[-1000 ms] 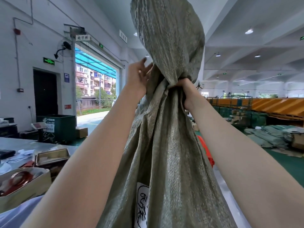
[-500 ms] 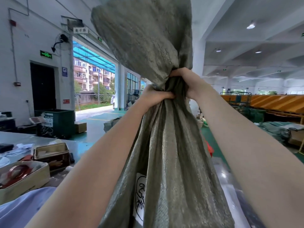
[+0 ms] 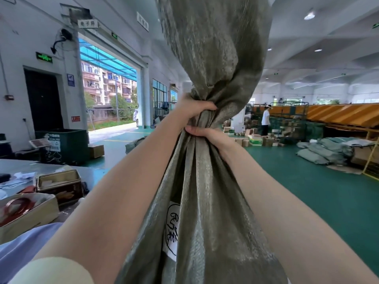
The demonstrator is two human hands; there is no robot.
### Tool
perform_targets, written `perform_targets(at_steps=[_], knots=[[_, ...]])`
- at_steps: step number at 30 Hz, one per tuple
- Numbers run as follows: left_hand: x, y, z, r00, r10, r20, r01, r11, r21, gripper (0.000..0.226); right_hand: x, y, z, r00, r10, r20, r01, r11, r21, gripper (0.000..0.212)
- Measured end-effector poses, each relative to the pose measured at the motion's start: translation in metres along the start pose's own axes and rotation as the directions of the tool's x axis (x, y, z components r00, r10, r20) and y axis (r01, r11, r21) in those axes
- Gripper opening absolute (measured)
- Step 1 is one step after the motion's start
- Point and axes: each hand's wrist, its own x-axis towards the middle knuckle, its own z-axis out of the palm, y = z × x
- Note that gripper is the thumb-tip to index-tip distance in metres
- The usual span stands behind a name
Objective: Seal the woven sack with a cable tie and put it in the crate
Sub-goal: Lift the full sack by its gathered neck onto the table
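Observation:
A grey-green woven sack (image 3: 205,212) hangs upright in front of me, its mouth gathered into a tight neck with loose fabric flaring above. My left hand (image 3: 193,108) grips the neck from the left, just above my right hand (image 3: 207,134), which clamps it from the right. A white label with black writing (image 3: 172,228) shows on the sack's front. No cable tie and no crate can be made out in view.
A metal table (image 3: 51,169) at the left holds open boxes (image 3: 59,185) and papers. A dark green bin (image 3: 65,144) stands by the doorway. Filled sacks (image 3: 326,150) and cartons (image 3: 252,138) lie on the green floor at the right; a person (image 3: 266,119) stands far back.
My right hand has dropped from above my left hand to just below it on the neck. The left hand now grips higher, and the neck looks more tightly bunched.

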Motion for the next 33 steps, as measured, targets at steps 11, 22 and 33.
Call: perform_targets(at_steps=[11,22,33], knots=[[-0.038,-0.049,-0.051,0.790,-0.260,0.555,0.116,0.953,0.281,0.044,0.030,0.012,0.003,0.948,0.065,-0.312,-0.076,0.997,-0.024,0.046],[-0.064,-0.085,-0.006,0.933,-0.168,0.317,0.145,0.985,0.097,0.042,0.047,0.024,0.002,0.957,0.157,-0.243,-0.149,0.988,0.050,0.064],[-0.068,-0.109,0.016,0.953,-0.268,0.139,0.275,0.961,-0.032,0.041,-0.015,0.039,-0.036,0.885,0.436,0.165,-0.335,0.841,-0.424,0.019]])
